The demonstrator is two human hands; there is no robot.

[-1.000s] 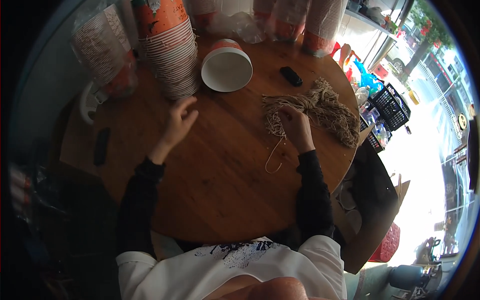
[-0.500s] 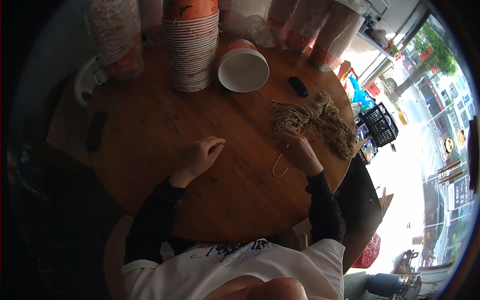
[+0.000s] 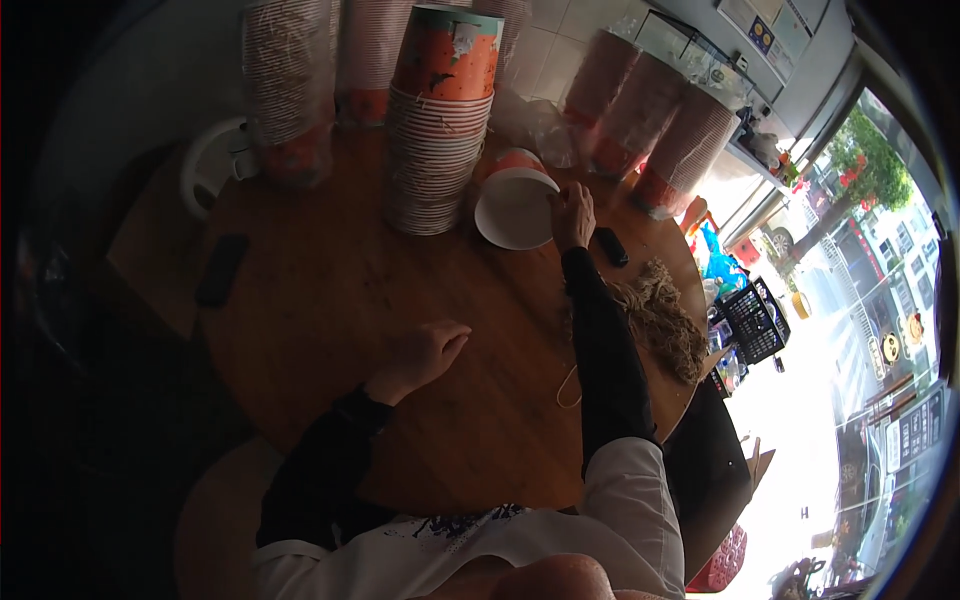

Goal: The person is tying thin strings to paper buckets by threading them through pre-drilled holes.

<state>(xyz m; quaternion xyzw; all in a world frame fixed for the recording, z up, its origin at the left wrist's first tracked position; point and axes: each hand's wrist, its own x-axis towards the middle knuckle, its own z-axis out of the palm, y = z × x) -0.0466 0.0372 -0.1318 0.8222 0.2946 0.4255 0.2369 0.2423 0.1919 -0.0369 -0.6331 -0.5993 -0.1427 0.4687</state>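
Note:
A paper tub (image 3: pixel 512 215), white inside and orange outside, lies on its side with its mouth toward me. My right hand (image 3: pixel 574 215) is at the tub's right rim, its thumb and fingers pinching the edge. My left hand (image 3: pixel 432 352) is low over the middle of the table, fingers curled together, and nothing shows in it. A bundle of thin tan strings (image 3: pixel 668 325) lies to the right, partly hidden behind my right forearm. One loose loop of string (image 3: pixel 568 390) lies left of that forearm. Left of the tub stands a tall stack of nested paper tubs (image 3: pixel 432 150).
The round wooden table (image 3: pixel 330 330) bears more plastic-wrapped tub stacks along its back, at left (image 3: pixel 288 100) and right (image 3: pixel 690 150). A small black object (image 3: pixel 612 246) lies near my right wrist, a dark flat one (image 3: pixel 222 270) at the left edge. Crumpled clear plastic (image 3: pixel 548 135) lies behind the tub.
My right hand has moved from the string bundle forward to the tub's rim, the arm now stretched out. My left hand stays closed over the table. The whole view has shifted.

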